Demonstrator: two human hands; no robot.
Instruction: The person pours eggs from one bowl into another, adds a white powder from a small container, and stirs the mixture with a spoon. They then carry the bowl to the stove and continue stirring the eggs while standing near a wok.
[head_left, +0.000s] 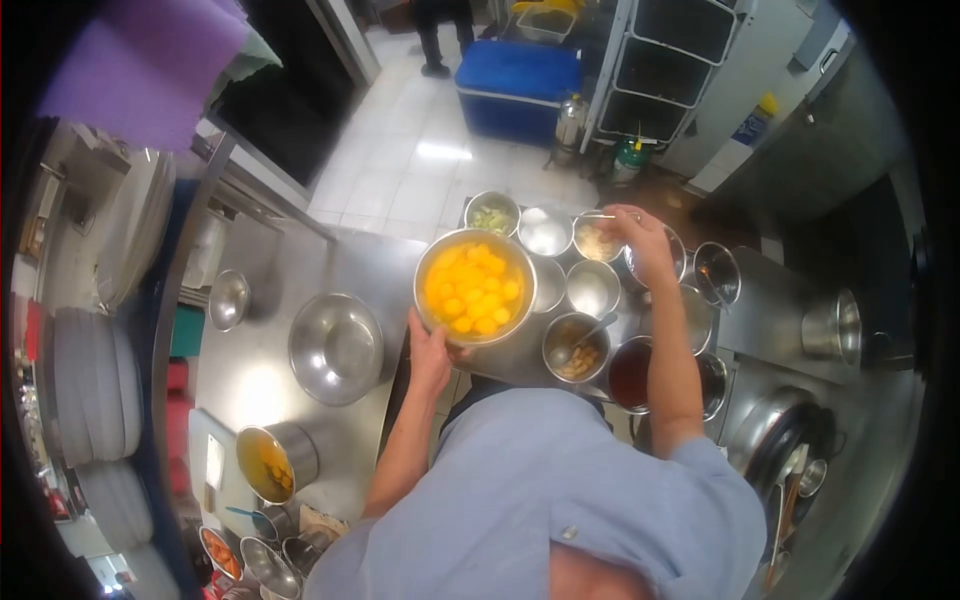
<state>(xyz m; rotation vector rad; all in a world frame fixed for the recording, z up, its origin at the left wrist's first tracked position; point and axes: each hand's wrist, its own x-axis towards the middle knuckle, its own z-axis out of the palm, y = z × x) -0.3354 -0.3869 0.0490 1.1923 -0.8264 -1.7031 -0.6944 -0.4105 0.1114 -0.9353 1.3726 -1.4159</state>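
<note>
My left hand (430, 352) grips the lower rim of a metal bowl (419, 305) and tilts it slightly. Many whole egg yolks (475, 288) in clear egg white fill the bowl. Over the row of seasoning pots, my right hand (641, 240) is closed, pinching a thin metal utensil (597, 216) whose working end I cannot make out. Below it is a pot of pale chopped food (597, 240). Close by stand a pot of white powder (545, 230), a pot of chopped green pieces (491, 215) and a pot with a ladle (585, 342) in it.
On the left steel counter (255, 350) are a large metal bowl (336, 350), a pot with more yolks (277, 462) and a knife (214, 462) on a board. Dark red liquid (631, 378) fills a pot at right. A blue cooler (515, 90) and a standing person (443, 32) are beyond.
</note>
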